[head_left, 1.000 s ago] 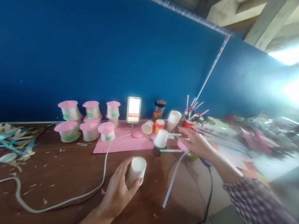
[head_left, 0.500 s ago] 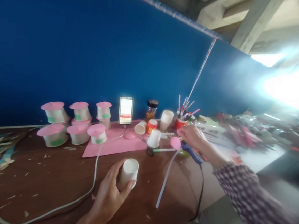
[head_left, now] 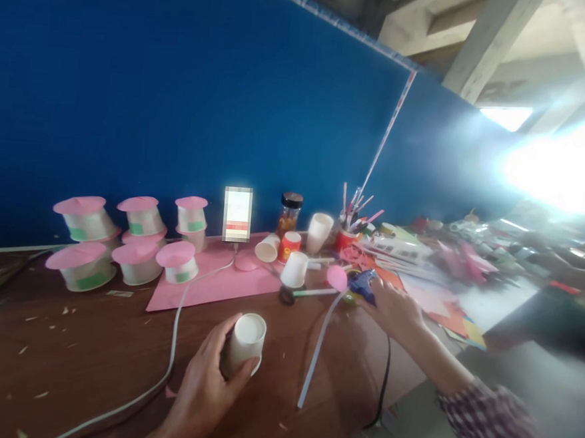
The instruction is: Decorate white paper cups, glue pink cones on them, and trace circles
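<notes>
One white paper cup [head_left: 247, 341] remains gripped in the left hand [head_left: 207, 373] over the brown table [head_left: 114, 340]; the right hand [head_left: 395, 311] has shifted from pink scraps [head_left: 354, 253] to the blue glue gun [head_left: 363, 284], grasp indeterminable, putting it within reach.

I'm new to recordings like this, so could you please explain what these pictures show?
There is no machine here: a person is working bare-handed. One camera, worn on the person's head, takes every picture, looking forward and down. The left hand holds a white cup. The right hand is at a blue tool; whether it grips it, I can't tell. On the brown table, pink-topped cups stand at the left. Farther right are a pink sheet, a dark-lidded jar and a red container of slim sticks and tools.
</notes>
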The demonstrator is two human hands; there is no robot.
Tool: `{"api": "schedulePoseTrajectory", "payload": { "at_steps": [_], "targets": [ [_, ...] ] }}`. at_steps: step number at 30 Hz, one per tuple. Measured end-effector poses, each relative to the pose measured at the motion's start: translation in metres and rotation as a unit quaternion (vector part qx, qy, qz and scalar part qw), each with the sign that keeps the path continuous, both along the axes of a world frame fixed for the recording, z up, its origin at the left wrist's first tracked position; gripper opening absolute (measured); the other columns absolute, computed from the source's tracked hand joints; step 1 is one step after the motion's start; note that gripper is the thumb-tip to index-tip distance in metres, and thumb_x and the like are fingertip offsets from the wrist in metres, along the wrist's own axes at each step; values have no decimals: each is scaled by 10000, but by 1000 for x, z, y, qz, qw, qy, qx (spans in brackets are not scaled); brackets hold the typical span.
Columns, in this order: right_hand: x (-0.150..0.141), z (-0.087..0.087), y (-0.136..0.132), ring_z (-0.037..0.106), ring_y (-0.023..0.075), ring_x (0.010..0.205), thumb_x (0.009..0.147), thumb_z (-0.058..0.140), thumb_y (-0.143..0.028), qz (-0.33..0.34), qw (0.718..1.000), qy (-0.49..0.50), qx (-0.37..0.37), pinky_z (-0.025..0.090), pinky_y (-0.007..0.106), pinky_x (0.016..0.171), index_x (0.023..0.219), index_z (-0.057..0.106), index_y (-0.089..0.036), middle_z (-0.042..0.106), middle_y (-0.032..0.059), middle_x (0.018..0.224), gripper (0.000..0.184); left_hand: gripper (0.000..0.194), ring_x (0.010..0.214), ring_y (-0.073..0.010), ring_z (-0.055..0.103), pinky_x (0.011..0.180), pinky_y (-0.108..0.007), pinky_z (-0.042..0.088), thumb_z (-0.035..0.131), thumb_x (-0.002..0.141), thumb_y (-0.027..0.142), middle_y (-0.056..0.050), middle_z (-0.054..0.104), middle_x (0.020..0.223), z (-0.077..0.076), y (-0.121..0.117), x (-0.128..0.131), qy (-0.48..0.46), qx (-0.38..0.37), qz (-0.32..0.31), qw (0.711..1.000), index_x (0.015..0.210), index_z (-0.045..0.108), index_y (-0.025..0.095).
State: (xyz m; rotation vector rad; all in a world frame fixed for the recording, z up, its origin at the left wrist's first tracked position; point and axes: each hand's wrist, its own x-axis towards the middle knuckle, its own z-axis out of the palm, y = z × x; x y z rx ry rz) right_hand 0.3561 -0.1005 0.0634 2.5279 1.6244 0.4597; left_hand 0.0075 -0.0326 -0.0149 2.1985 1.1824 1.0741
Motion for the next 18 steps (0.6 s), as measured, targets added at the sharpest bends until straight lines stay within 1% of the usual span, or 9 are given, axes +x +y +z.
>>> {"api": "schedulePoseTrajectory", "payload": {
  "at_steps": [2,5,10,13,16,17,18],
  "targets": [
    [3,-7,-4,663,295,808,894,508,-429,-2,1000,4,-2,442,338,619,1077,544,-147,666,134,899,339,547,1095,-283,629,893,-417,545,603,792,446,-135,639,1208,0,0,0,-5,9,0,1000,1251,481,173],
    [4,-13,-7,660,253,782,902,477,-317,0,1000,12,11,416,307,605,1074,531,-165,663,108,901,236,552,1100,-285,627,895,-419,545,602,793,453,-139,638,1210,-1,1,-1,-10,19,4,1000,1253,486,170],
    [2,-15,-16,630,230,710,872,494,-317,-6,998,33,58,373,289,554,949,540,-188,640,88,837,157,557,1105,-285,624,909,-420,539,603,790,456,-139,640,1209,-3,3,-1,-13,14,4,1000,1251,491,165],
    [4,-16,-22,616,225,709,851,506,-304,-3,994,52,95,392,293,569,924,535,-195,626,82,834,135,567,1114,-291,619,916,-426,534,607,783,462,-141,636,1218,-3,3,-1,-11,3,7,1000,1253,494,165],
    [9,-21,-27,617,233,760,861,482,-326,-7,987,71,147,448,317,624,977,512,-178,622,92,866,191,581,1128,-291,609,925,-434,528,610,775,464,-138,625,1235,-2,2,-1,-10,-22,11,1000,1260,488,168],
    [9,-23,-30,619,233,783,869,474,-352,-2,978,90,186,468,327,648,1020,499,-168,622,100,894,240,584,1132,-290,607,928,-435,525,610,774,460,-136,621,1241,-1,1,-1,-10,-34,14,999,1264,484,170],
    [7,-24,-32,621,233,809,874,472,-383,9,964,121,237,486,337,671,1076,483,-159,621,109,937,302,586,1140,-288,601,935,-436,520,608,775,453,-135,615,1251,-1,1,-1,-12,-46,17,999,1272,477,170]
  ]
}}
